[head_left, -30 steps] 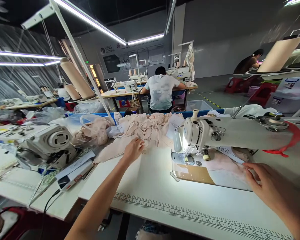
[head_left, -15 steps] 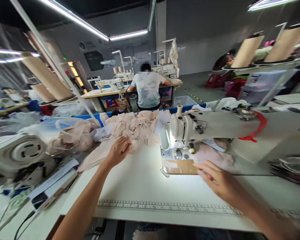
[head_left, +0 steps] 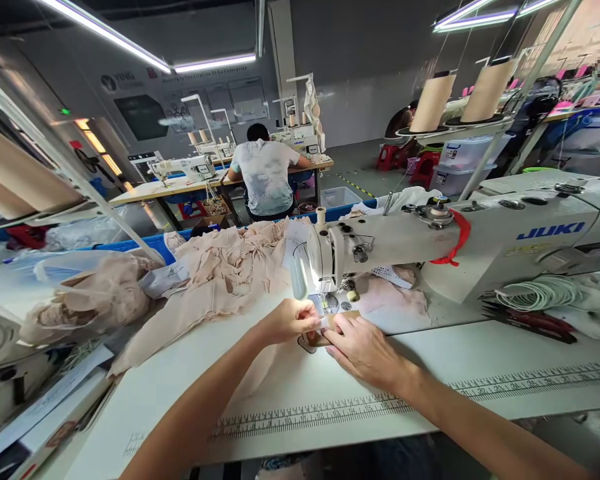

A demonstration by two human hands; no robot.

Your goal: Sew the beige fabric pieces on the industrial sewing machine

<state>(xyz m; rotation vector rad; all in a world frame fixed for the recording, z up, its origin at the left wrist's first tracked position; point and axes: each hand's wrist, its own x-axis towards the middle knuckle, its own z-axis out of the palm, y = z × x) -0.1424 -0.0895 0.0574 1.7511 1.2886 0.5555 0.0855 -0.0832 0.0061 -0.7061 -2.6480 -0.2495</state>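
My left hand (head_left: pixel 293 320) is closed in a pinch on a thin beige fabric piece (head_left: pixel 261 370), which trails over the white tabletop below it. My right hand (head_left: pixel 367 350) lies close beside it, fingers bent and pressed down on a brown plate (head_left: pixel 350 315) in front of the needle. A small whitish bit (head_left: pixel 325 323) shows between the fingertips of both hands; what the right fingers grip is hidden. Just behind the hands stands the lit head of a white sewing machine (head_left: pixel 395 233). More pinkish fabric (head_left: pixel 393 298) lies under its arm.
A crumpled heap of beige fabric pieces (head_left: pixel 230 267) lies at the back left, near a plastic bag (head_left: pixel 90 287). A printed ruler (head_left: pixel 300 419) runs along the front edge. Dark-red handled snippers (head_left: pixel 535 321) and coiled pale cord (head_left: pixel 540 293) sit right. A person (head_left: pixel 265 170) sits ahead.
My left hand has come from the fabric heap to the needle area with a beige piece. My right hand has moved in beside it, onto the brown plate. The view has turned right.
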